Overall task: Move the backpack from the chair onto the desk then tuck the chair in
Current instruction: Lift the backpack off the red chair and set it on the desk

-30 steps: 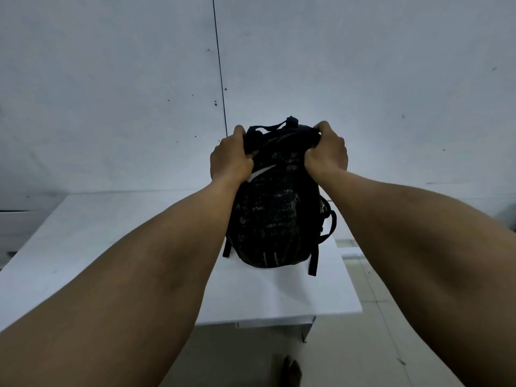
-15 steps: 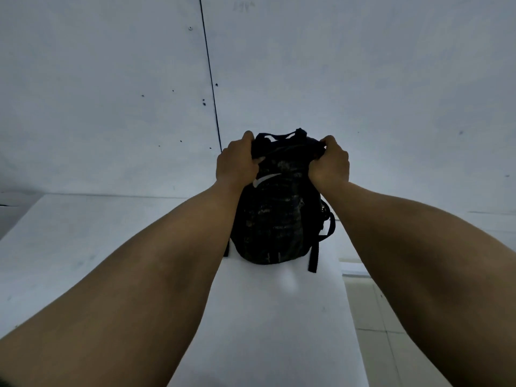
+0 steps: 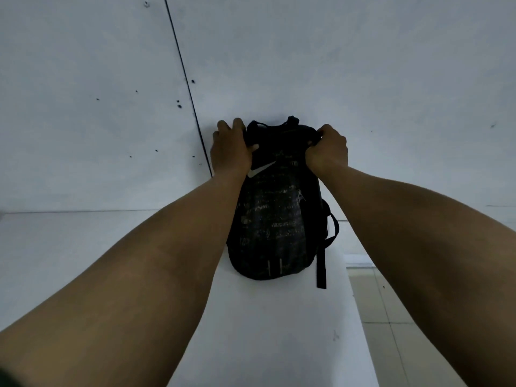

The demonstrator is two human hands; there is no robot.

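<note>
At the far left your view takes in the white desk (image 3: pixel 69 261), its back edge meeting the pale wall (image 3: pixel 363 65), and a thin dark seam (image 3: pixel 187 88) runs down that wall at a slant toward your left hand. A few small dark specks dot the wall on either side of the seam. Your left forearm reaches in from the lower left corner, and your left hand (image 3: pixel 230 150) is clamped on the top left corner of the backpack (image 3: pixel 275 219), fingers curled over the top edge and the thumb pressed against the front fabric. The backpack stands upright on the desk near its right end, its bottom resting on the white surface and its top close to the wall; whether it actually touches the wall, you cannot tell from here. It is black with faint pale print across the front and a white swoosh logo (image 3: pixel 261 171) just below your left wrist. A carry loop sticks up at the top between your two hands. Your right hand (image 3: pixel 326 152) is clenched on the top right corner of the backpack, knuckles toward you. Lower on the right side a black strap (image 3: pixel 321 268) hangs down onto the desk beside the bag. Past the desk's right edge you can see tiled floor (image 3: pixel 391 297), with your right forearm crossing above it.
</note>
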